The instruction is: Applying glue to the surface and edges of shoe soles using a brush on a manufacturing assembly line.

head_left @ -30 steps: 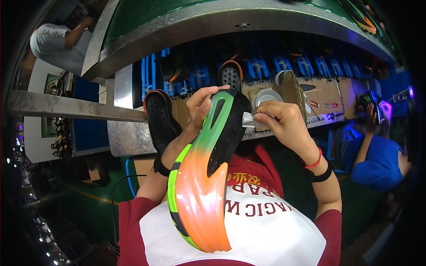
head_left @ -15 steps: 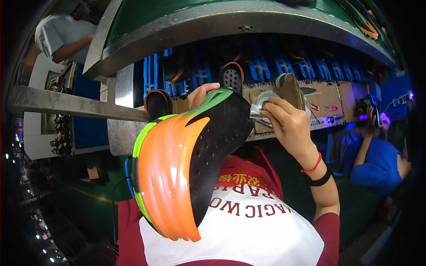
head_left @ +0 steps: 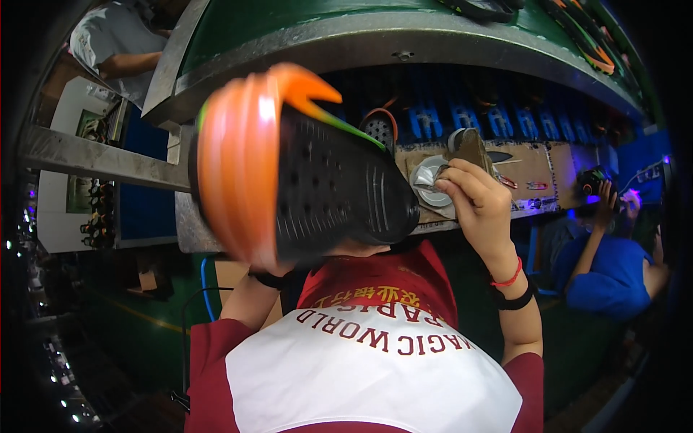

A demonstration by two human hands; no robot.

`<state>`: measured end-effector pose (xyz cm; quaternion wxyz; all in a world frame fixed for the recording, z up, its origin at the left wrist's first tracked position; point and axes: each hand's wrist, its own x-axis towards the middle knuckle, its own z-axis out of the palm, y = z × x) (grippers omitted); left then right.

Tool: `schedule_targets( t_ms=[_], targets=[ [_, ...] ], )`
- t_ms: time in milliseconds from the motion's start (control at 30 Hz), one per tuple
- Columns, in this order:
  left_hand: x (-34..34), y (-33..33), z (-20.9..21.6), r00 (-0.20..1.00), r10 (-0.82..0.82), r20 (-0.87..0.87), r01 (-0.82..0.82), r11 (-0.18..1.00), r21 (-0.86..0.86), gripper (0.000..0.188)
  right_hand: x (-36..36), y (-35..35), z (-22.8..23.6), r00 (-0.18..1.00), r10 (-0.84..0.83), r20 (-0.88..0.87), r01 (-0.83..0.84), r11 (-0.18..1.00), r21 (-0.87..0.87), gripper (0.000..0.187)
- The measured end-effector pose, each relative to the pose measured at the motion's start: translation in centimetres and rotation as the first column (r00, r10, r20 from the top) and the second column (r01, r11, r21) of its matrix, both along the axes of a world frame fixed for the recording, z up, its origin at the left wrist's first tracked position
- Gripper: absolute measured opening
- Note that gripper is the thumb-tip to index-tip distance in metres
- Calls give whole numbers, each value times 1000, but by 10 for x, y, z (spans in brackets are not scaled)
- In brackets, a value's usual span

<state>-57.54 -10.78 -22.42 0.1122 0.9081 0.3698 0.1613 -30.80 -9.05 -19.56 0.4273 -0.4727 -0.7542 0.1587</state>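
Note:
Close in front of me is a shoe [head_left: 339, 184] with a glossy orange, green-edged upper and a black, hole-dotted footbed; its orange end is blurred by motion. My left hand [head_left: 355, 250] holds it from underneath, showing only a strip of skin, its fingers hidden behind the shoe. With fingertips pinched together, my right hand [head_left: 473, 198] grips a crumpled silvery wad [head_left: 427, 177], whether cloth or film I cannot tell. That wad is over a round white dish [head_left: 435, 198], apart from the shoe's black rounded end.
Behind the dish are a brown block [head_left: 471, 150] and another orange-rimmed shoe [head_left: 378, 128]. Cardboard [head_left: 530, 166] covers the bench, with blue clamp-like racks [head_left: 462, 115] behind. A metal-edged green belt [head_left: 390, 36] runs overhead. A co-worker in blue [head_left: 606, 270] sits right; another person [head_left: 119, 54] is far left.
The shoe has swung round, its orange end going up and left. My left fingers, seen earlier at its far edge, are now hidden. The right hand's wad has come away from the shoe.

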Motion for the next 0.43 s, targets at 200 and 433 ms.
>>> schedule_targets(
  t_ms=[200,433],
  targets=[
    [23,5,14,410,349,843,341,798,-497,122,2,4,9,981,3,-195,-26,993,-113,7],
    [28,6,29,501,474,724,391,623,-678,120,-7,3,11,991,53,-125,-61,996,-64,8]
  ],
)
